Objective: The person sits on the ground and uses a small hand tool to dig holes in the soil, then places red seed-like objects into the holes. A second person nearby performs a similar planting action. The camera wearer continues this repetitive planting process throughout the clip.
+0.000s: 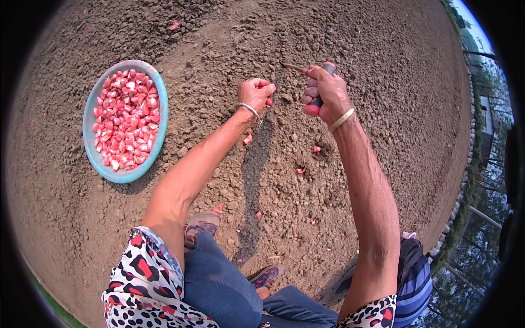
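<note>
My right hand (324, 92) is closed around the black and red T-shaped handle (315, 105) of a hand tool. Its thin metal shaft (293, 67) points left, the tip at the soil. To its left, my left hand (255, 95) pinches a small pink-coated piece (269, 101), apparently a garlic clove, just above the ground. A pale bit shows at its fingertips. Left of both hands, a light-blue plastic basin (163, 104) on the soil holds many pink-coated cloves (127, 119).
Loose, cloddy soil (213, 82) surrounds me. Scattered pink cloves (300, 170) lie between my arms and near my shoes (267, 276). A person in a striped blue top (414, 293) is close at my right. A row of stones (455, 211) edges the field on the right.
</note>
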The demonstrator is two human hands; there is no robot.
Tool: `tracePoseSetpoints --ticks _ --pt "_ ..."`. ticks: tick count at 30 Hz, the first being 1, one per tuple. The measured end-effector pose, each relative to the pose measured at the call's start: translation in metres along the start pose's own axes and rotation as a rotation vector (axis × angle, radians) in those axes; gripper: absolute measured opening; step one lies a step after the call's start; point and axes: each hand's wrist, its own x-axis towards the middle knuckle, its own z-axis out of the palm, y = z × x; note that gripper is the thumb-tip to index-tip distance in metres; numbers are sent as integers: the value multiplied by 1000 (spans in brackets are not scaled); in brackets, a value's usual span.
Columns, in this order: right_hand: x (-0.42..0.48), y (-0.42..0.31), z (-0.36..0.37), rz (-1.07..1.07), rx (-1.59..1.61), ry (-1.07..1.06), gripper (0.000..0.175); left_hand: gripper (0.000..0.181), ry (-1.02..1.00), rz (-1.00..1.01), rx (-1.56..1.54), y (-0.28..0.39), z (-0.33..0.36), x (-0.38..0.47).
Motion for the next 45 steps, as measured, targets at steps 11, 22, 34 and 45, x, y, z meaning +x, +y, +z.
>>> tracePoseSetpoints --ticks 11,22,34,45 --pt "32 -51 -34 136 40 -117 6 12 58 630 980 7 43 90" --pt "39 -56 -46 167 138 -150 13 6 166 691 1195 -1 55 125" --pt "38 -52 -49 175 120 -170 10 13 -30 681 1120 -8 29 137" --pt "37 -50 -49 111 77 -149 11 12 -5 767 1059 -9 28 134"
